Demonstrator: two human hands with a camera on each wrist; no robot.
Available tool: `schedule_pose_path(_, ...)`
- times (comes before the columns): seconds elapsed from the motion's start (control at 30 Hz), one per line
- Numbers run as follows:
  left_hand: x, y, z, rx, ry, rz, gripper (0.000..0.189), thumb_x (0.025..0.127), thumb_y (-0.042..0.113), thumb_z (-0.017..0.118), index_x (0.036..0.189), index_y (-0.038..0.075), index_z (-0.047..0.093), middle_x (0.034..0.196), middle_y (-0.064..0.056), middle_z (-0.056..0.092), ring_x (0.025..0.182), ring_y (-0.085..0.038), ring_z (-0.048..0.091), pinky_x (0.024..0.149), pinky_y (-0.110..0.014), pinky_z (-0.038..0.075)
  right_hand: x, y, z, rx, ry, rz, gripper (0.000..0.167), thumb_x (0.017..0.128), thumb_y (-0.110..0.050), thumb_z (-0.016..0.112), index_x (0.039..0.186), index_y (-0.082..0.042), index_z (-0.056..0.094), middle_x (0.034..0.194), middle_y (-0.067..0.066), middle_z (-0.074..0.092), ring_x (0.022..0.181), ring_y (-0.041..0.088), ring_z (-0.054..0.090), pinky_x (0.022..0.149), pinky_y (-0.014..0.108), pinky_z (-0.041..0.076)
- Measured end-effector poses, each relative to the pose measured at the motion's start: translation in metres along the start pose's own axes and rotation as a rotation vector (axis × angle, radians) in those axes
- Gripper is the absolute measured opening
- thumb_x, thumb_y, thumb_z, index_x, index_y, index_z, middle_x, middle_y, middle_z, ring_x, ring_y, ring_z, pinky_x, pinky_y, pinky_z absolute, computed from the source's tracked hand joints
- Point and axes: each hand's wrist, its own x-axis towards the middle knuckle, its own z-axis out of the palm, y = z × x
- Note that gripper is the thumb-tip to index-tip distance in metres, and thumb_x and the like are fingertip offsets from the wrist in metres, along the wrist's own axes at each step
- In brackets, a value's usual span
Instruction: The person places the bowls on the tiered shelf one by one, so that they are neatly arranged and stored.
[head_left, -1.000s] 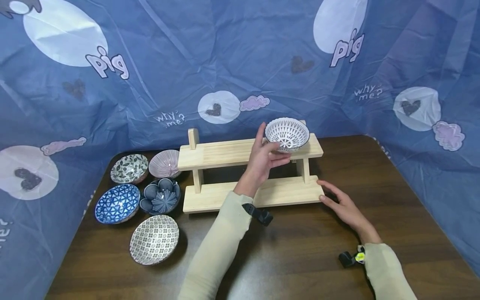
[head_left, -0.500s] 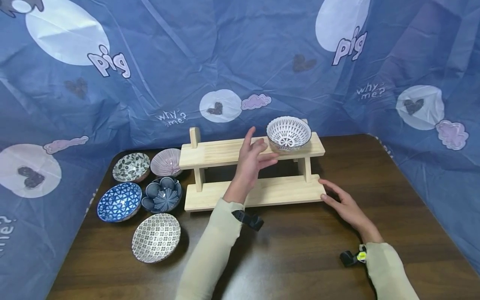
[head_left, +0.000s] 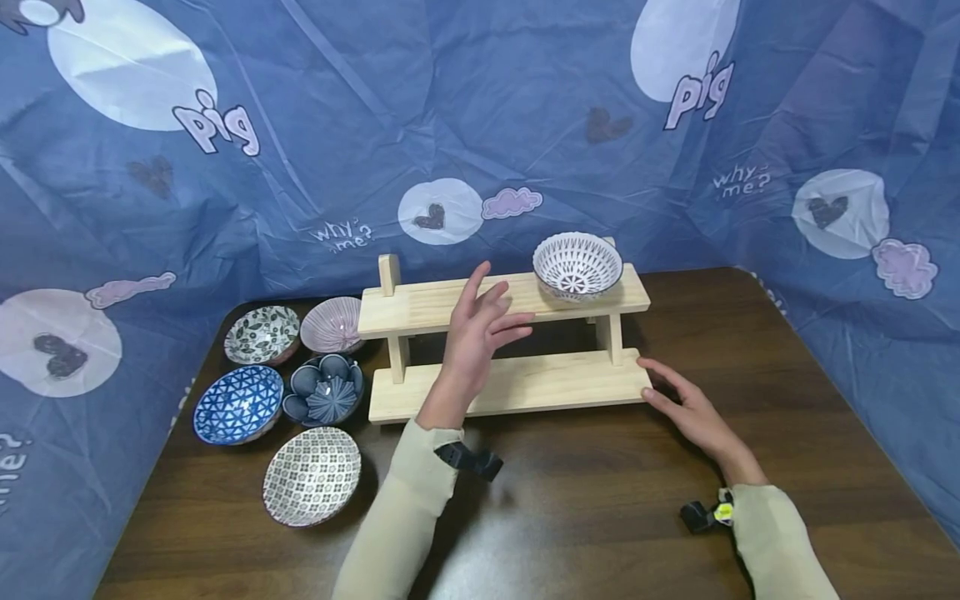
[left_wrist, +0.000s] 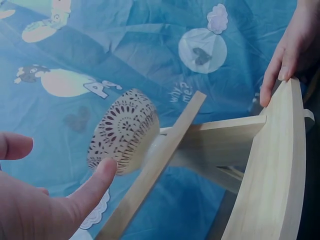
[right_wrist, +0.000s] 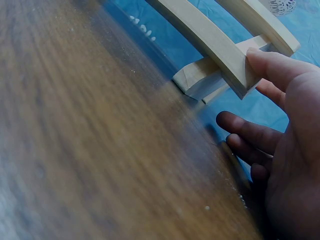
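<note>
A white bowl with a dark openwork-like pattern sits at the right end of the upper board of a two-tier wooden display rack. My left hand hovers in front of the rack, left of the bowl, fingers spread and holding nothing. In the left wrist view the patterned bowl shows beyond a fingertip, apart from the hand in the head view. At the rack's lower right end, my right hand holds the board's end between thumb and index finger. The right wrist view shows that thumb against the wood; its other fingers are off it.
Left of the rack stand several bowls: a leaf-patterned one, a pink ribbed one, a blue triangle-patterned one, a dark blue petal-shaped one and a grey-patterned one. A blue printed cloth hangs behind the brown table.
My left hand has let go of the white patterned bowl and drawn back to the left and toward me. The bowl stays on the upper board; my right hand keeps its place.
</note>
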Motion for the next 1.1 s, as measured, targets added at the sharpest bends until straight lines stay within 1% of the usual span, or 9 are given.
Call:
schedule_pose_path(0.27, -0.015, 0.005, -0.009, -0.049, -0.015, 0.014, 0.065, 0.1, 0.003, 0.043, 0.16, 0.018, 0.022, 0.16, -0.024, 0.03, 0.085, -0.014, 0.074, 0.079, -0.028, 0.064, 0.0, 0.0, 0.0, 0.007, 0.0, -0.004, 0.054, 0.103, -0.026, 0.056, 0.152, -0.01, 0.04, 0.161, 0.02, 0.034, 0.143, 0.042, 0.034, 0.115, 0.066, 0.027)
schedule_pose_path(0.47, -0.028, 0.008, -0.021, -0.016, -0.038, 0.033, 0.065, 0.1, 0.003, 0.042, 0.16, 0.016, 0.02, 0.159, -0.025, 0.03, 0.09, -0.013, 0.074, 0.08, -0.027, 0.064, 0.0, 0.0, 0.0, 0.008, 0.001, 0.003, 0.055, 0.103, -0.026, 0.056, 0.152, -0.009, 0.04, 0.161, 0.021, 0.033, 0.144, 0.044, 0.033, 0.116, 0.068, 0.026)
schedule_pose_path(0.73, -0.044, 0.012, -0.035, 0.001, -0.046, 0.045, 0.067, 0.098, 0.001, 0.04, 0.16, 0.013, 0.019, 0.157, -0.028, 0.029, 0.09, -0.013, 0.074, 0.083, -0.028, 0.064, 0.0, 0.0, 0.0, 0.004, -0.002, 0.012, 0.056, 0.103, -0.027, 0.056, 0.153, -0.009, 0.039, 0.162, 0.021, 0.032, 0.145, 0.044, 0.032, 0.116, 0.069, 0.025)
schedule_pose_path(0.97, -0.055, 0.016, -0.047, 0.042, -0.026, 0.04, 0.066, 0.098, 0.001, 0.039, 0.16, 0.013, 0.019, 0.157, -0.026, 0.03, 0.091, -0.014, 0.075, 0.083, -0.03, 0.064, -0.001, -0.001, -0.001, 0.003, -0.005, 0.032, 0.057, 0.103, -0.029, 0.056, 0.154, -0.01, 0.038, 0.162, 0.02, 0.031, 0.146, 0.044, 0.03, 0.117, 0.07, 0.023)
schedule_pose_path(1.1, -0.062, 0.018, -0.055, 0.058, -0.018, 0.041, 0.065, 0.098, -0.001, 0.037, 0.16, 0.012, 0.02, 0.156, -0.028, 0.031, 0.092, -0.015, 0.075, 0.084, -0.03, 0.064, 0.0, -0.001, -0.001, 0.005, -0.006, 0.026, 0.057, 0.103, -0.029, 0.056, 0.153, -0.01, 0.038, 0.162, 0.02, 0.031, 0.146, 0.043, 0.03, 0.117, 0.07, 0.023)
